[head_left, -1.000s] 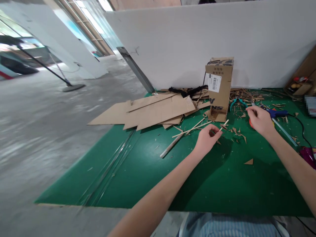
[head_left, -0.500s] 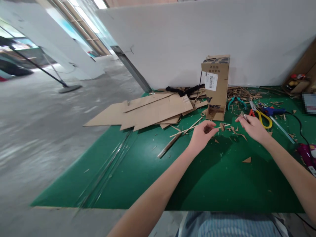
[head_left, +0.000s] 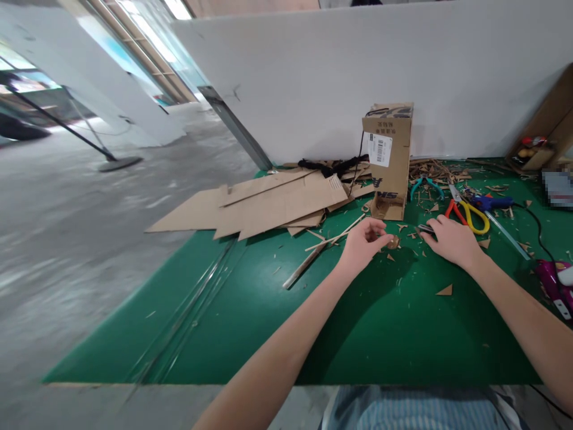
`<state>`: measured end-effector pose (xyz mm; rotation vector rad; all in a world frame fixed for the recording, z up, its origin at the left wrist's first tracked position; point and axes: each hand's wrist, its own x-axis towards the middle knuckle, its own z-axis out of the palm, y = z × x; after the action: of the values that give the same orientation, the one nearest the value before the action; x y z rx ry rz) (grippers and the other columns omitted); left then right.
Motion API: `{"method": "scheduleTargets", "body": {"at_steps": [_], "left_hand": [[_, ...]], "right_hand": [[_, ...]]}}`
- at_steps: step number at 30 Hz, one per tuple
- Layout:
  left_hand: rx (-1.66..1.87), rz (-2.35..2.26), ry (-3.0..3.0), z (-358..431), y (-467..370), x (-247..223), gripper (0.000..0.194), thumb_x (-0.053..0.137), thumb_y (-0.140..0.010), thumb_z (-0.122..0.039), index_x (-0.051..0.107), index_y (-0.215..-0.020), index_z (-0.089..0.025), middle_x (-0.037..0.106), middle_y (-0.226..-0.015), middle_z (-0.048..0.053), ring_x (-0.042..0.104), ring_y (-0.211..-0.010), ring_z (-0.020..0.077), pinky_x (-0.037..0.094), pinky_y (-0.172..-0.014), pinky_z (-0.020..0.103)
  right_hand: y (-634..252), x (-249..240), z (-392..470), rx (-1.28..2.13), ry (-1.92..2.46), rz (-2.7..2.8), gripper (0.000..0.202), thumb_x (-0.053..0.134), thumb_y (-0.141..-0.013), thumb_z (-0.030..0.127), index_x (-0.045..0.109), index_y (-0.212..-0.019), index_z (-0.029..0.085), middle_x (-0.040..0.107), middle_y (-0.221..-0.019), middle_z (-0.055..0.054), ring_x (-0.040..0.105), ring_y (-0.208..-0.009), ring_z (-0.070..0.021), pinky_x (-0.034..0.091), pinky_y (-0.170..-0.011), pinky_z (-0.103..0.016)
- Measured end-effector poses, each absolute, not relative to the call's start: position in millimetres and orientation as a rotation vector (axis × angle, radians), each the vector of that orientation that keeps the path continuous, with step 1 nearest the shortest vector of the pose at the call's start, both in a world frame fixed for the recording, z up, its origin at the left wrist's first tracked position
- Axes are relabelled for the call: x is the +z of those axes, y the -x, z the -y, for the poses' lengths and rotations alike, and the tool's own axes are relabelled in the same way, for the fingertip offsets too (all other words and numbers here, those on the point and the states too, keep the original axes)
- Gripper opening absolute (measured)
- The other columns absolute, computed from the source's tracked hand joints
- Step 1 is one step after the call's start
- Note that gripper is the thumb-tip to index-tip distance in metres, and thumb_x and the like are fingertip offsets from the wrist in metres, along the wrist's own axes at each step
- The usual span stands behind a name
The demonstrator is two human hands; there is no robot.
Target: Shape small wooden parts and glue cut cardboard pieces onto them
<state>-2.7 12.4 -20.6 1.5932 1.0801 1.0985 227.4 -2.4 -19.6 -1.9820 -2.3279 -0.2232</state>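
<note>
Both occupied?

Left hand [head_left: 364, 240] pinches small cardboard piece [head_left: 394, 242], its 3 o'clock; right hand [head_left: 453, 242] curled round slim metallic object [head_left: 425, 229], type unclear.

Progress?

Piece looks cut; cardboard box [head_left: 396, 161], left hand's 1 o'clock, stands upright. Remaining: can't tell.

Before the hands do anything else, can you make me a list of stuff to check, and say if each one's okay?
1. Piece held: ok, at the left hand's fingertips.
2. Tool held: ok, in the right hand.
3. Tool's tip safe: cannot tell, too small to see if it is sharp.
4. Scissors well away from the hands: not ok, they lie close by the right hand.
5. Box upright: ok, it stands on the table.
6. Scraps cleared away: not ok, bits lie around both hands.
</note>
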Motion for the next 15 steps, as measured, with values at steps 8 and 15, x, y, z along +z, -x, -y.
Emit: {"method": "scheduleTargets", "body": {"at_steps": [8, 15], "left_hand": [[1.146, -1.046, -1.58, -12, 1, -17, 0.027, 0.071, -0.074, -0.033, 0.055, -0.088, -0.017, 0.059, -0.075, -0.001, 0.051, -0.051, 0.0074, 0.045, -0.048, 0.022], [1.18, -1.069, -1.558, -10, 1, -15, 0.025, 0.069, -0.075, -0.029, 0.055, -0.091, -0.016, 0.065, -0.083, 0.002, 0.055, -0.049, 0.0071, 0.048, -0.05, 0.023]], "right_hand": [[-217, -18, 6, -0.261, 1.871, 2.105, 0.037, 0.028, -0.096, 0.029, 0.057, -0.115, 0.013, 0.057, -0.102, -0.015, 0.056, -0.096, -0.0269, 0.044, -0.073, -0.034], [-216, -25, 1, 0.289, 1.421, 2.003, 0.037, 0.034, -0.095, 0.029, 0.059, -0.121, 0.017, 0.061, -0.099, -0.011, 0.057, -0.087, -0.0224, 0.046, -0.078, -0.037]]}}
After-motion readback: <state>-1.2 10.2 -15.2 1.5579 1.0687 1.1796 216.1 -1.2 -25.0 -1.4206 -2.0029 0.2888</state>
